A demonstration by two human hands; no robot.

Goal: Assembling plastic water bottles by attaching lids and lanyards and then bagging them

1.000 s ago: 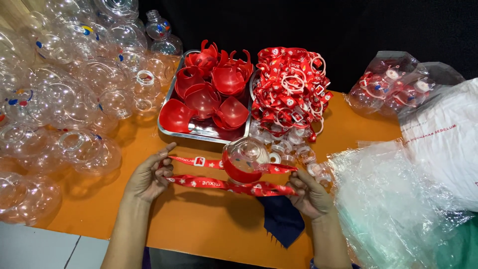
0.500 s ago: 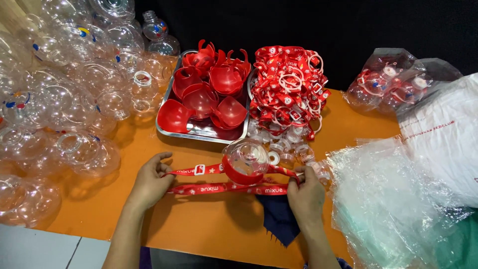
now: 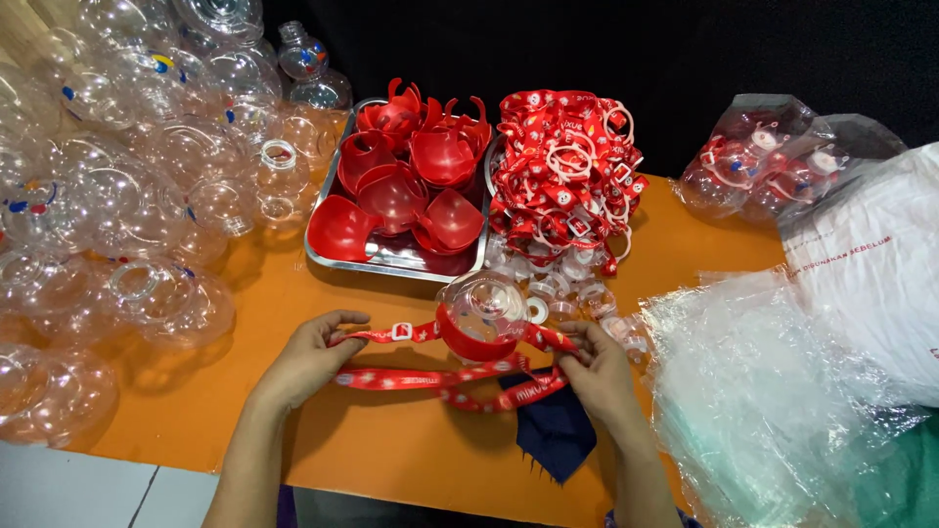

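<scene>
Both of my hands hold a red lanyard strap [image 3: 430, 377] stretched across the orange table [image 3: 391, 460]. My left hand [image 3: 311, 357] pinches its left end near a white buckle [image 3: 400, 331]. My right hand [image 3: 599, 370] grips the right end, where the strap folds over. A clear round bottle with a red cup-shaped holder [image 3: 479, 318] is attached at the strap's middle, lying on the table between my hands. A dark blue cloth [image 3: 553, 430] lies under my right hand.
A metal tray [image 3: 391, 259] of red cup holders sits behind. A heap of red straps with white rings [image 3: 567, 166] lies beside it. Several clear round bottles [image 3: 127, 205] crowd the left side. Clear plastic bags [image 3: 773, 391] pile up on the right.
My hands have drawn a little closer together and the strap's right end is now folded over; the bottle stays in the middle.
</scene>
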